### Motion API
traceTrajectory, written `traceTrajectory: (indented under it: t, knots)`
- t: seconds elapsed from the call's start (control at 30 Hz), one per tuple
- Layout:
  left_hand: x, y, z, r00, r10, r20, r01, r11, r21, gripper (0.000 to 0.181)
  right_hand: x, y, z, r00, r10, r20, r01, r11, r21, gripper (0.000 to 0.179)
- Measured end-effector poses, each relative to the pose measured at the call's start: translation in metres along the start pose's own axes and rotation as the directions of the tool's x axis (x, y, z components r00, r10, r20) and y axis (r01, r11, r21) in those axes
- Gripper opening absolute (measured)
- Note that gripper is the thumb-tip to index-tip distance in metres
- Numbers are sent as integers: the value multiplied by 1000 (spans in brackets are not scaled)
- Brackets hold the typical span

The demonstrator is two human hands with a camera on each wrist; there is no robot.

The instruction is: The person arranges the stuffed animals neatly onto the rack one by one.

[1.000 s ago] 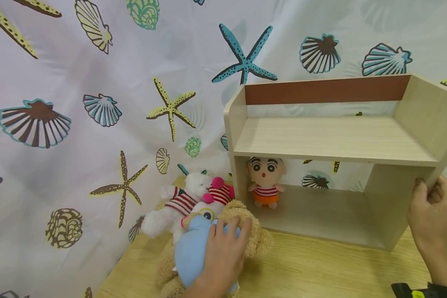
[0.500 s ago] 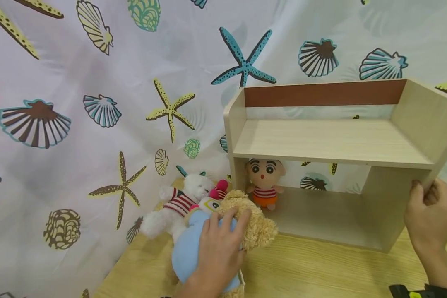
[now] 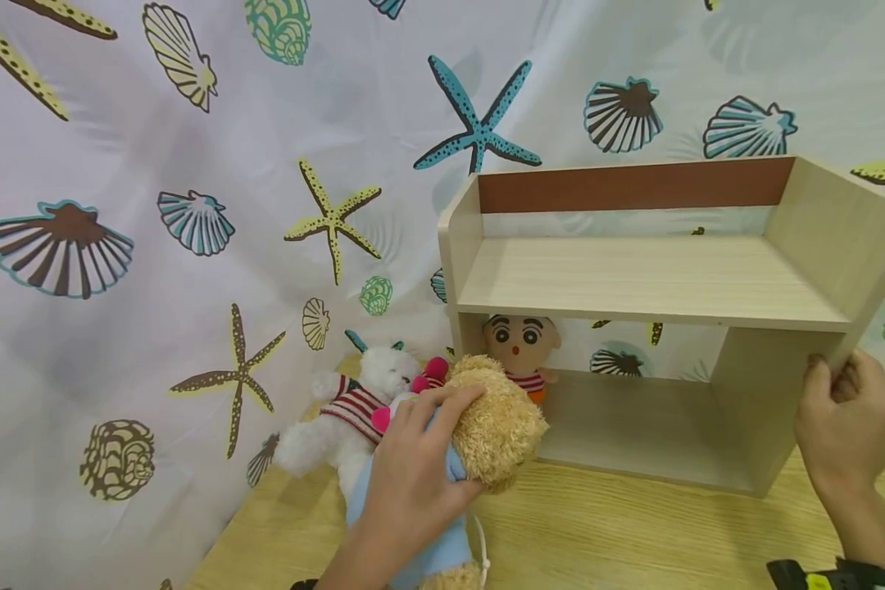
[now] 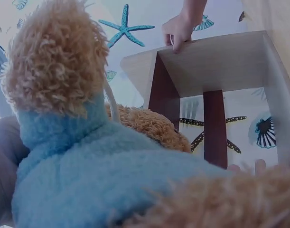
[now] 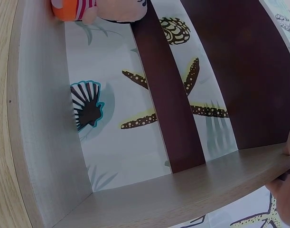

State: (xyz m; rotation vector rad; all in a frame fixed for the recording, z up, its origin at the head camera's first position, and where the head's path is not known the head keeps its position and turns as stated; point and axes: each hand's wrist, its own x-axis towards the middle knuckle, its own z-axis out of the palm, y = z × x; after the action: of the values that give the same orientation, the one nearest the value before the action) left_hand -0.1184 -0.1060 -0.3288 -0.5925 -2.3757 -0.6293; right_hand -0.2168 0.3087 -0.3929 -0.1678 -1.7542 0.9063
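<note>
Two hands (image 3: 411, 471) (image 3: 851, 422) grip: left, a curly-furred plush toy (image 3: 497, 426); right, a boxy wood-grained shelf (image 3: 649, 274).

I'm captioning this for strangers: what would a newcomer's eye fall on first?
Probably the backdrop printed with starfish and shells, spread behind everything. Next, the tan bear in the left hand, before the left end of the shelf unit. The doll with bold eyebrows also stands out, in the left end of the lower compartment.

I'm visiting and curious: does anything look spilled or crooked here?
Nothing looks spilled. The fluffy white plush toy in a red-striped shirt lies tilted beside the pale wooden shelf, looking askew compared with the upright peach plush doll inside.
</note>
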Motion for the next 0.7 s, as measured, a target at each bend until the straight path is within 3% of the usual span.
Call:
traceTrajectory:
  t: [0.23, 0.5, 0.6, 0.7]
  knots:
    - [8, -5, 5, 993, -98, 66, 109, 976, -187, 97, -1, -1, 0, 1000, 15, -11, -15, 1000, -13, 36]
    - [15, -13, 16, 971, -155, 184, 219, 883, -416, 96, -1, -1, 0, 1000, 19, -7, -19, 1000, -16, 36]
    - [18, -15, 19, 960, -156, 232, 250, 850, -464, 96, 0, 0, 0, 1000, 18, -9, -18, 1000, -20, 36]
    - [21, -16, 22, 952, -157, 264, 271, 835, -480, 97, 0, -1, 0, 1000, 26, -14, -26, 999, -20, 36]
